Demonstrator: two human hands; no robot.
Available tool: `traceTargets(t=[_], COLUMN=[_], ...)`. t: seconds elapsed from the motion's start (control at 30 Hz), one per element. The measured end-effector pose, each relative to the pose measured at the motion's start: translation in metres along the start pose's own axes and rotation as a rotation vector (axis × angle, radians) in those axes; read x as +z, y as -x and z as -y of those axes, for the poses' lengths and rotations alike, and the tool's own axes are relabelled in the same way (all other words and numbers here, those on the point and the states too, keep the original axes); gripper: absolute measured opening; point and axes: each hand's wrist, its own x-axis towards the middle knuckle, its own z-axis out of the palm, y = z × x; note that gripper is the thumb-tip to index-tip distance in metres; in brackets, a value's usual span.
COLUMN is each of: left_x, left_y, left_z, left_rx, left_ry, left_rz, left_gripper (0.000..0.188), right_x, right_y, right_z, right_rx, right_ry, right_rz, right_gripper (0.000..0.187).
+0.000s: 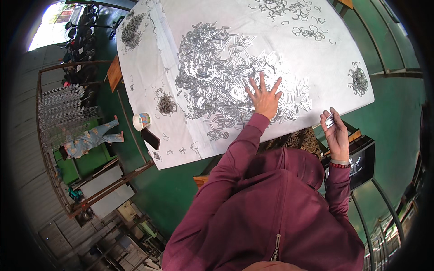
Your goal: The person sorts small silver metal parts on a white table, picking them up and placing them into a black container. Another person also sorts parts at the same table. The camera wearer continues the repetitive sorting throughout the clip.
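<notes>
1. Left hand (265, 101): fingers spread wide, palm down on the pile of silver pieces (212, 77); no grip visible.
2. Right hand (337, 137): fingers curled, pinching small silver pieces (330, 120); exact count unclear. Just off the desk (327, 61) edge, beside the dark box (367, 171).
3. Pile is on the desk, under the left hand and spreading left and away; left hand nearer. Pieces' long axes point every which way.

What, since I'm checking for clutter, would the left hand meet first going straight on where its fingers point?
More of the loose silver metal pieces, most likely: they lie just ahead of the left hand. Its exact height is hard to judge, so it might pass over some.
</notes>
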Motion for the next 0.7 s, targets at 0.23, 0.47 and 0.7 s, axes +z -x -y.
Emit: traceTargets(t=[0.23, 0.47, 0.7], left_x=[0.012, -0.012, -0.002], left_y=[0.001, 0.043, 0.023], left_z=[-0.039, -0.001, -0.011], left_rx=[0.292, 0.046, 0.039], left_ry=[0.225, 0.103, 0.102], left_rz=[0.078, 0.114, 0.095], left_gripper=[0.050, 0.059, 0.065], right_x=[0.009, 0.019, 0.025], right_y=[-0.010, -0.037, -0.061], right_z=[0.001, 0.025, 0.031], right_rx=[0.029, 0.033, 0.099], right_ry=[0.062, 0.013, -0.062], right_rz=[0.002, 0.080, 0.180], right_gripper=[0.029, 0.026, 0.015])
